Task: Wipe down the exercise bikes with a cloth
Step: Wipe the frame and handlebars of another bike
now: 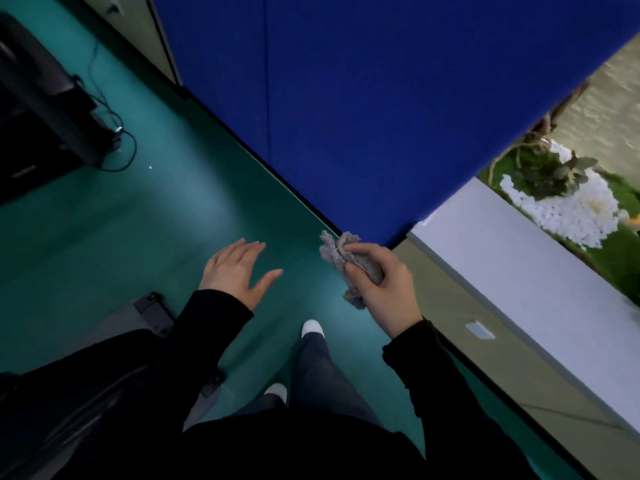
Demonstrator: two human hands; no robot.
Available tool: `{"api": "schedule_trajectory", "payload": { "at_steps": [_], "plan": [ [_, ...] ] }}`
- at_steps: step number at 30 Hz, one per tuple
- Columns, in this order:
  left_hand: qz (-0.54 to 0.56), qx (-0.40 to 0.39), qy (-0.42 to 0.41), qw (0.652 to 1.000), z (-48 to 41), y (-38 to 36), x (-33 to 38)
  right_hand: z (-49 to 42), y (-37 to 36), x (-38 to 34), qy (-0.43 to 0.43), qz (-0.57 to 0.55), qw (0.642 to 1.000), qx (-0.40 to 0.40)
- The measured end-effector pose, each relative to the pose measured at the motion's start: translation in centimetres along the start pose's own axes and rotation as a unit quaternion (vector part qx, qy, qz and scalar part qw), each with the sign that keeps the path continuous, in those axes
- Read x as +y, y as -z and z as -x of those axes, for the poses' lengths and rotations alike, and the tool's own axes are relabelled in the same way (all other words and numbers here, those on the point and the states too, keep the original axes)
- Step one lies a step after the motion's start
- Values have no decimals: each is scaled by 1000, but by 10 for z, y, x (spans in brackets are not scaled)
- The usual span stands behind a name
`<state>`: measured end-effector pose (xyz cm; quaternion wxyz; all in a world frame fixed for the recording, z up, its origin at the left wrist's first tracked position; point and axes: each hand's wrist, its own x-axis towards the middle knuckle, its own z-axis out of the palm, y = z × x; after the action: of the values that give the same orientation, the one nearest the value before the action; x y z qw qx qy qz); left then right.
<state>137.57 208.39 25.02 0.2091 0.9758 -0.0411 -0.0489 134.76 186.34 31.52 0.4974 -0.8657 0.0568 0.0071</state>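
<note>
Now right hand grips bunched grey cloth — left hand spread wide, holding nothing.

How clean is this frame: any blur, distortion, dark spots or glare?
Head view: wide-angle bending curves the edge of the blue wall; the plants at right are blurred; the black machine at left loses detail in shadow; a soft bright patch sits on the floor; the right hand and cloth are fairly sharp.
</note>
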Motion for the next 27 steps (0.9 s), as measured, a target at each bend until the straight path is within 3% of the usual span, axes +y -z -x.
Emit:
{"api": "schedule_trajectory", "payload": {
  "at_steps": [13,20,27],
  "plan": [
    [-21,42,145,988,-86,10,24,-173,18,1,65,-31,988,-140],
    [-17,39,192,980,-109,21,14,-227,-11,-11,84,-41,973,-211],
    [32,53,231,971,-155,42,-35,-288,-65,-50,117,-28,969,-217]
  ]
}}
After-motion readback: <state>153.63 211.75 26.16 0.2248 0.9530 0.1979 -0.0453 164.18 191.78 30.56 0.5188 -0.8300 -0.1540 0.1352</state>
